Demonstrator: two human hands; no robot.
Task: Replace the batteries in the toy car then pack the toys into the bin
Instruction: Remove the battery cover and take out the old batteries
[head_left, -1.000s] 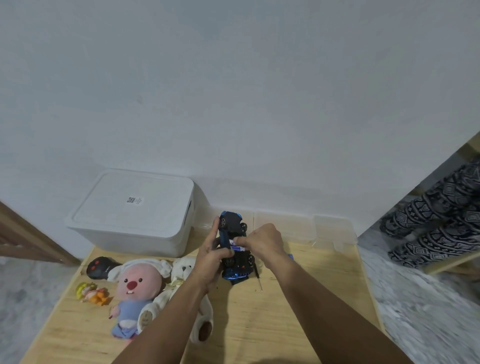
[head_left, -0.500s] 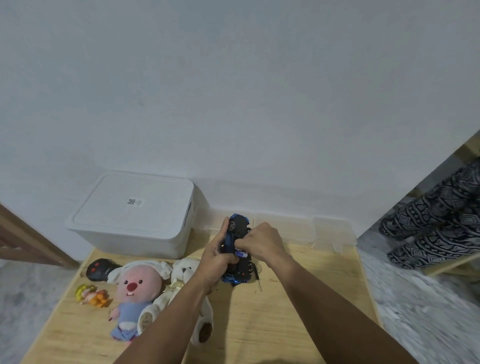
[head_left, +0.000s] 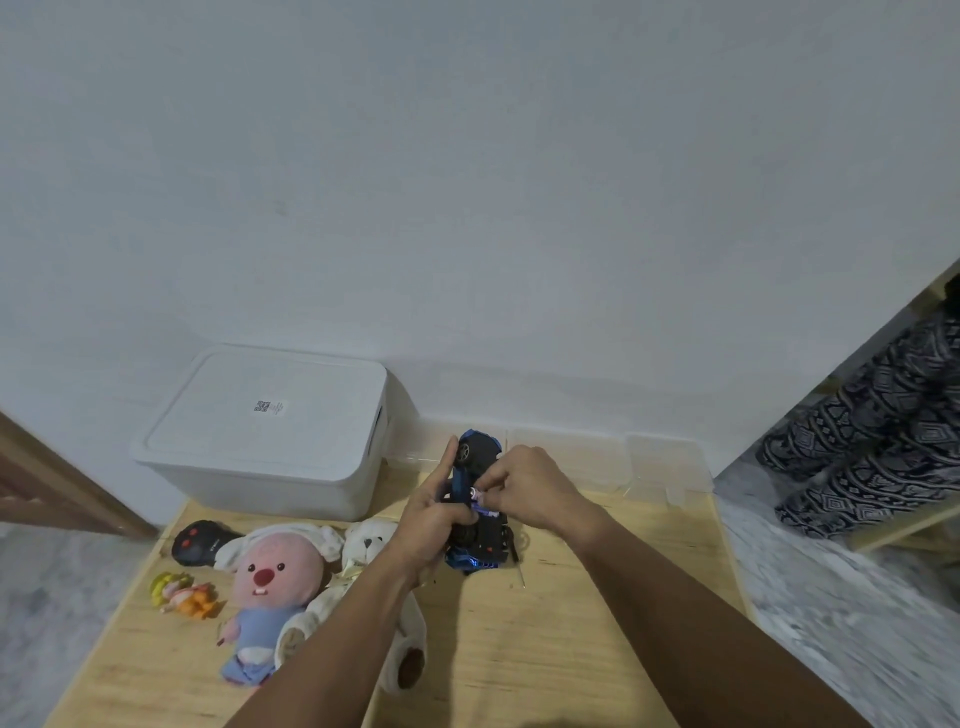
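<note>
head view: left hand (head_left: 434, 522) clenched around the upturned blue toy car (head_left: 475, 506), held above the wooden table (head_left: 571, 649); right hand (head_left: 524, 486) pinching a battery (head_left: 480, 500) at the underside. lidded white bin (head_left: 270, 431) beyond the left fingers.

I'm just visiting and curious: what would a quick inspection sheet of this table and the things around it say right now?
Surface: wooden table, against a white wall.
Job's things: blue toy car held upside down above the table; battery at its underside; white bin with lid on.
Clutter: pink plush, white teddy, black remote, small figure, clear boxes.
Hands: left hand grips the car; right hand pinches the battery.
Cables: nothing seen.
Surroundings: patterned cloth at right.
</note>
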